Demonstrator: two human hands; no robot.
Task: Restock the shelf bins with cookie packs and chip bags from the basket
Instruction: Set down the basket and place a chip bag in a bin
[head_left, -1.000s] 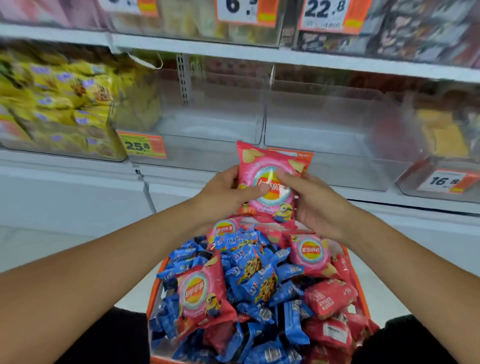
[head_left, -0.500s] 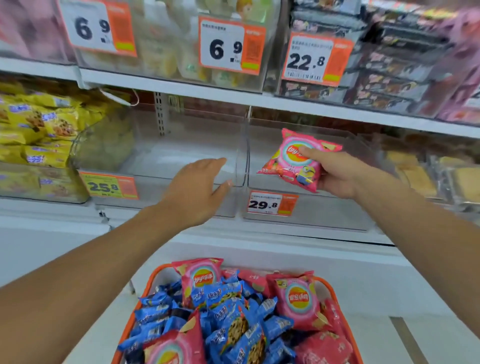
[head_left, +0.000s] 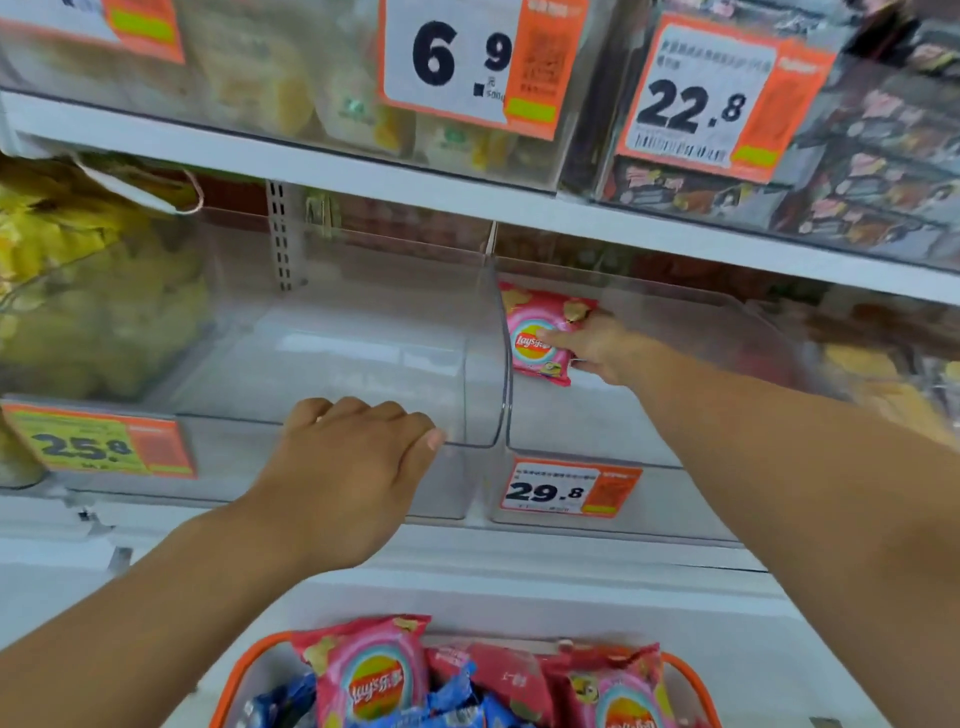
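Observation:
My right hand (head_left: 605, 349) reaches deep into the clear bin (head_left: 613, 441) tagged 29.8 and holds a pink chip bag (head_left: 540, 332) against its left wall, thumb across the bag's front. My left hand (head_left: 353, 457) has its fingers curled over the front rim of the neighbouring clear bin (head_left: 363, 353) tagged 25.8, which holds nothing I can see. At the bottom edge, the orange basket (head_left: 236, 686) carries more pink chip bags (head_left: 371, 670), red packs and blue cookie packs (head_left: 452, 701).
A bin of yellow packs (head_left: 78, 291) stands to the left, another with yellowish packs at the far right. The shelf above carries bins tagged 6.9 (head_left: 457, 57) and 22.8 (head_left: 696, 109). A white shelf ledge (head_left: 467, 551) runs below the bins.
My right hand has carried the chip bag from over the basket up into the 29.8 bin. My left hand let go of the bag and moved onto the rim of the 25.8 bin.

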